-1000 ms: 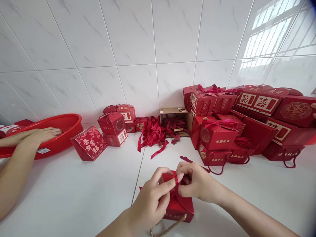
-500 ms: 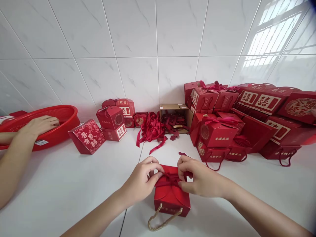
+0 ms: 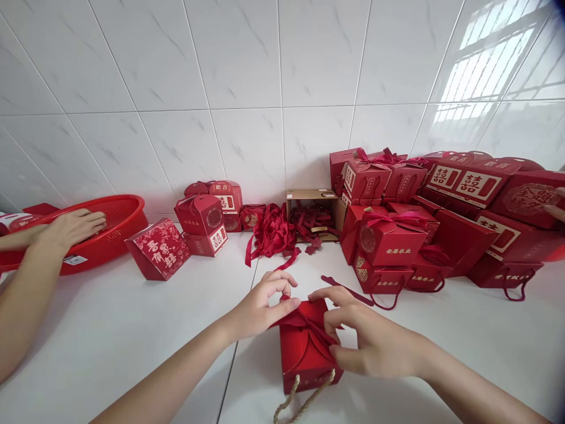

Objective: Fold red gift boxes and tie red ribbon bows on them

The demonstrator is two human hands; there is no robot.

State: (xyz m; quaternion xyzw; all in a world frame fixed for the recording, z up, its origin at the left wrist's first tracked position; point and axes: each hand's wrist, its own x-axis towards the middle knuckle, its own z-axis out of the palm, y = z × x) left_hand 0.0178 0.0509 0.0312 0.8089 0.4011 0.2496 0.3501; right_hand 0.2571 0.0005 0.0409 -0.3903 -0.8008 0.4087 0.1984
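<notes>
A small red gift box stands on the white surface in front of me, with a beige rope handle hanging at its near side. A dark red ribbon is tied across its top in a knot. At the top's left edge, my left hand is closed, with ribbon between thumb and fingers. My right hand is at the right edge, index finger stretched over the top. Its thumb and another finger come together on the ribbon's right part. Just beyond it lies a flat dark red strip.
Red boxes are stacked at the right, and several more at the left. Loose ribbons lie beside an open carton. Another person's hand reaches into a red basket. A hand touches the right stack.
The gift box has shifted slightly right and its top is turned a little. My right hand has moved right and down, its index finger now extended. The dark red strip now shows more fully.
</notes>
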